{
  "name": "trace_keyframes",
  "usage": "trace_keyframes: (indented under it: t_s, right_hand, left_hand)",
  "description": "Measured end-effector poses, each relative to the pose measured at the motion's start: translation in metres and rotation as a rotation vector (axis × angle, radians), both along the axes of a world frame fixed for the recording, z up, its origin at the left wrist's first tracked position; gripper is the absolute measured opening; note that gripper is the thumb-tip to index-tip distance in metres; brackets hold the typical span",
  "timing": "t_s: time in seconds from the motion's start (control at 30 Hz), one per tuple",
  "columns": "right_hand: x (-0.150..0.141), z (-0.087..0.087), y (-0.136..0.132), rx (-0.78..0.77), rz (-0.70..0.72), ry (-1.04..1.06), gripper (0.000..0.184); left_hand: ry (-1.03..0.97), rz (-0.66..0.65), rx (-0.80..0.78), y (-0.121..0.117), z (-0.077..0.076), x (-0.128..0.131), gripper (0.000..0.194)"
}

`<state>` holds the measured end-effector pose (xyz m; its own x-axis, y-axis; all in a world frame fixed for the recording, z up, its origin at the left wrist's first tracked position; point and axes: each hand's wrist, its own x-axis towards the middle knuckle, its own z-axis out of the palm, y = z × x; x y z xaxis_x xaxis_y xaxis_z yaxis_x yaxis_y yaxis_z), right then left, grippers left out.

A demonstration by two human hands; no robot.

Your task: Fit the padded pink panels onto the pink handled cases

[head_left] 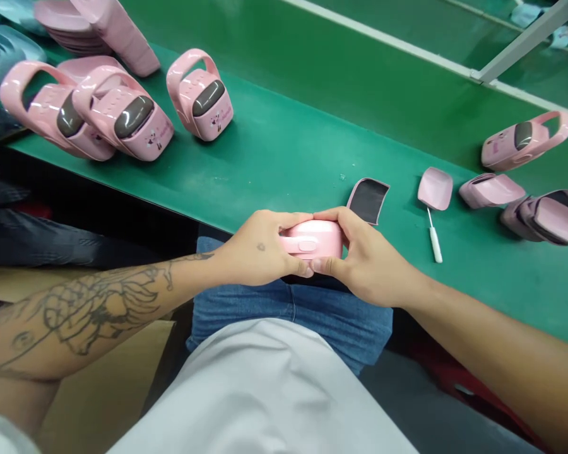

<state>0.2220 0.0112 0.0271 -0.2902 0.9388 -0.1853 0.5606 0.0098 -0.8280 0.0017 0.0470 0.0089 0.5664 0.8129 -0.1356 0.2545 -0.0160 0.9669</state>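
Note:
Between my two hands, just over my lap at the bench edge, is a pink plastic housing with a handle. My left hand wraps its handle end, fingers and thumb closed around it. On the other end, my right hand grips the housing with its thumb in front and fingers behind. The thumbs nearly meet at the front. The side of the housing away from me is hidden. Beyond my right hand lies a curved pink panel with a dark inner face.
On the green bench, several pink handled housings with dark windows stand at left, one apart from the others. Stacked pink shells lie behind. To the right are a small pink cover, a white-handled screwdriver, more pink covers and another housing.

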Motion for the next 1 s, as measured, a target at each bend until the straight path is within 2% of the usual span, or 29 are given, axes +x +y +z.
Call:
trace_keyframes:
  t_s: [0.07,0.17,0.33,0.47,0.63,0.83,0.93,1.0]
  right_hand:
    - [0.000,0.000,0.002,0.053,0.023,-0.035,0.056]
    - [0.005,-0.005,0.003,0.076,0.085,-0.042,0.059]
    - [0.019,-0.024,-0.001,0.226,0.142,-0.076,0.077]
    - [0.022,-0.034,-0.008,0.299,0.155,-0.045,0.080]
    - [0.020,-0.035,-0.009,0.352,0.122,-0.027,0.074]
    - [0.021,-0.038,-0.005,0.460,0.124,0.004,0.068]
    - [0.021,-0.040,-0.003,0.475,0.079,-0.011,0.069]
    - [0.021,-0.041,-0.002,0.446,0.067,0.003,0.070]
  left_hand:
    - [-0.016,-0.003,0.022,0.002,-0.001,0.000,0.062]
    - [0.058,-0.096,0.157,0.009,-0.004,-0.004,0.062]
    - [0.154,-0.137,0.320,0.019,-0.011,-0.009,0.070]
    - [0.162,-0.191,0.430,0.021,-0.011,-0.009,0.066]
    - [0.211,-0.195,0.432,0.021,-0.008,-0.005,0.077]
    - [0.147,-0.117,0.512,0.014,-0.017,0.000,0.065]
    - [0.143,-0.088,0.505,0.017,-0.013,0.003,0.062]
    - [0.173,-0.127,0.453,0.023,-0.008,0.003,0.064]
